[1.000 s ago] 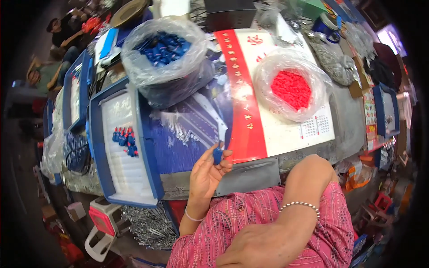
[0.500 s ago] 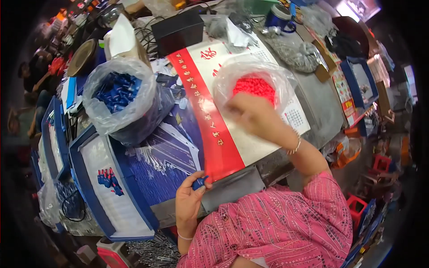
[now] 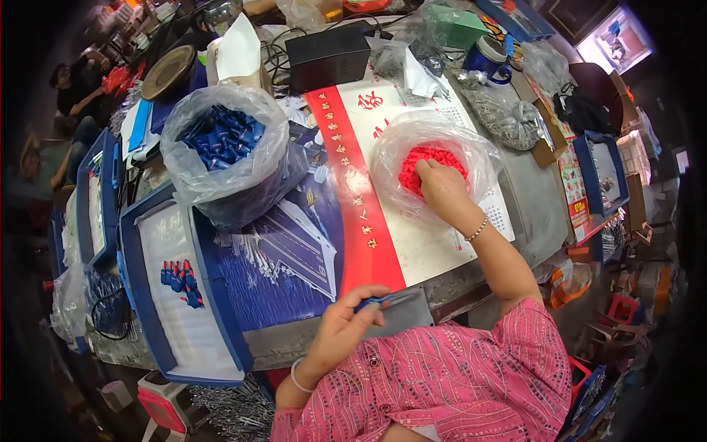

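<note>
My left hand (image 3: pixel 345 328) is by the table's near edge, closed around a small blue plastic piece (image 3: pixel 373 303) between thumb and fingers. Small red pieces (image 3: pixel 414 163) fill a clear plastic bag (image 3: pixel 388 141) farther right. Into that bag reaches my right hand (image 3: pixel 445 193), its fingers drawn together among the red pieces; what they pinch is hidden. A larger clear bag (image 3: pixel 254 190) at the left holds many blue pieces (image 3: pixel 223 137). Several blue pieces with red tips (image 3: pixel 177 277) lie in a blue-rimmed tray (image 3: pixel 158 243) with a white lining.
A red and cream calendar sheet (image 3: pixel 361 221) and a dark blue picture sheet (image 3: pixel 258 298) cover the tabletop. Behind them stands a black box (image 3: pixel 328 60), with a blue mug (image 3: pixel 486 59) farther right. A bag of small metallic parts (image 3: pixel 508 118) lies at the right.
My right hand has dipped from the red bag's near rim into the red pieces. My left hand has shifted right, keeping the blue piece. The whole view has moved slightly.
</note>
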Available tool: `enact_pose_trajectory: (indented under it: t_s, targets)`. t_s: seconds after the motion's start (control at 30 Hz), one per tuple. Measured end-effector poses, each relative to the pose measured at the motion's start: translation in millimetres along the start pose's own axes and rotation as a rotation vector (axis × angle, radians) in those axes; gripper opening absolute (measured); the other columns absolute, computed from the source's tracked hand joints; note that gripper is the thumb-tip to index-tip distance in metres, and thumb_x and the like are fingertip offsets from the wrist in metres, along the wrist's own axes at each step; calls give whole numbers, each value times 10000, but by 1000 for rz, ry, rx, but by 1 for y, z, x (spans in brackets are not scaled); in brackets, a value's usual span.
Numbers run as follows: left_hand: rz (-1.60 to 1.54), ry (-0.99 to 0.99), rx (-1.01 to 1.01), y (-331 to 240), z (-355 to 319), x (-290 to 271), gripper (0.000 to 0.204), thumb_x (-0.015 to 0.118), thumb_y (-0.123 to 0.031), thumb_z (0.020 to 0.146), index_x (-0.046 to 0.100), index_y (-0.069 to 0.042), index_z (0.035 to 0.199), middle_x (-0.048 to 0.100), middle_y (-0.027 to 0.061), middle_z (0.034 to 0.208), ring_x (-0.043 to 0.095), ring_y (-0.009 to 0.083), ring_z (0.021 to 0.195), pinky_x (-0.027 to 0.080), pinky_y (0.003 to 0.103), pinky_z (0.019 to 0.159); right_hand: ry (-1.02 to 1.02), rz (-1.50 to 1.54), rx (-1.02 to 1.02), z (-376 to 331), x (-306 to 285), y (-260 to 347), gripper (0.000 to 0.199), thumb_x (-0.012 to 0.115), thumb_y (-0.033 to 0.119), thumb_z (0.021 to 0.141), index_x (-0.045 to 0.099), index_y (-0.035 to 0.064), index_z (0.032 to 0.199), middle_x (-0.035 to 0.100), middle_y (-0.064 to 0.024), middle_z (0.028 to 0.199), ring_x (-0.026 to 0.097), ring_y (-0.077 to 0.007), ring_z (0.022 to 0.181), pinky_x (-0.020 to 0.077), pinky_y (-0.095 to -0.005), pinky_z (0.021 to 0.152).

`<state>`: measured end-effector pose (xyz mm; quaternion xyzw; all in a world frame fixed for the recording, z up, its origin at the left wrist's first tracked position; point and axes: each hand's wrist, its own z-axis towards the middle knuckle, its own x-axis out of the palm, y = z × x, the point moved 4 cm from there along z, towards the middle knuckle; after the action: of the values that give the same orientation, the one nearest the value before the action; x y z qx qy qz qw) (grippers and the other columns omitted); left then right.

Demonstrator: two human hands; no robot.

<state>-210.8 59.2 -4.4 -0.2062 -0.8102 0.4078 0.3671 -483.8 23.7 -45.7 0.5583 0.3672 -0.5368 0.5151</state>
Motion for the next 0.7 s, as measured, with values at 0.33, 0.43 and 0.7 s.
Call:
enact_pose_trajectory:
  t_s: [0.33, 0.43, 0.7]
  targets:
    - [54, 795, 482, -130, -29, 111, 386, 516, -142, 871, 443, 10, 1218, 523, 145, 1072, 529, 247, 971, 422, 338, 831, -343, 365, 56, -23, -43, -3, 112, 562, 38, 790, 578, 6, 896, 587, -129, 764, 583, -228, 633, 458, -308, 580]
    - [142, 782, 301, -149, -36, 104, 392, 547, -189, 867, 475, 7, 1199, 524, 155, 1123, 515, 299, 996, 417, 367, 844, -281, 581, 71, -36, -47, 15, 96, 567, 14, 793, 583, -1, 887, 593, -99, 738, 577, -149, 632, 453, -262, 576]
    - [-241, -208, 193, -72, -6, 8, 407, 519, 38, 786, 425, 23, 1181, 487, 61, 889, 433, 118, 569, 364, 252, 533, 158, 1582, 122, -68, -50, 76, 142, 591, -51, 785, 552, -13, 917, 574, -56, 864, 567, -101, 738, 469, -223, 647]
